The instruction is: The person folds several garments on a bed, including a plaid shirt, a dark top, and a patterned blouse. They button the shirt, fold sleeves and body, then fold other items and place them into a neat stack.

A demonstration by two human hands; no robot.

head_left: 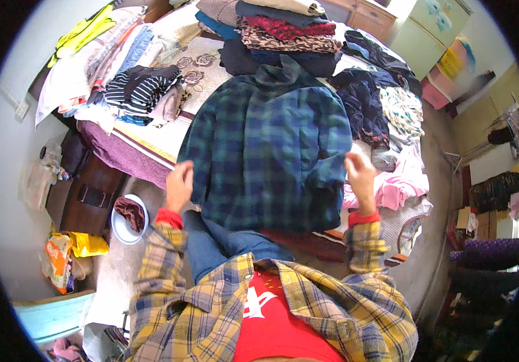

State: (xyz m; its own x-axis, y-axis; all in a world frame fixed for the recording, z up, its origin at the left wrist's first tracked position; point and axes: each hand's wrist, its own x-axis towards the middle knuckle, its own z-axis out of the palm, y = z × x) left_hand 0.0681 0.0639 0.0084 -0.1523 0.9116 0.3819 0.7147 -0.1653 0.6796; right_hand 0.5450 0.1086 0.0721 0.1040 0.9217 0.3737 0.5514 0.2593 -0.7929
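**Head view: plaid jacket lay on bed, a hand at each side**

Far L, an orange-and-white plastic bag (59, 256) stood on the floor w/ a yellow plastic bag (90, 244) just beside it. Above, nr the bed's far L corner, hi-vis yellow garment (83, 33) was draped over piled cloth. A dk brown wooden cabinet (78, 211) stood by the wall; next to it, a wht bucket (130, 239) w/ maroon cloth (129, 212) inside. Black-and-wht striped garment (139, 93) lay bunched on the bed (194, 63), L side.

L hand (180, 186) was at the jacket's L edge, nr the sleeve end; fingers bent & drawn together toward the thumb. Couldn't tell if they pinched any fabric.

Ctr: green-and-navy plaid jacket (265, 145) lay spread out, collar away from the wearer, hem toward the wearer's jeans (229, 238). Its R sleeve was bent at the elbow, lower part angled inward. Just beyond the collar, a folded clothes stack (289, 39) incl. a leopard-print piece (289, 39).

R hand (361, 180) was at the jacket's R edge, fingers curled, tips close to thumb; couldn't tell if cloth was btw them. Pink clothes (403, 182) lay just beside it, dk clothes (362, 105) farther up the bed.

Far R, pale green cabinet (426, 30) stood past the bed.
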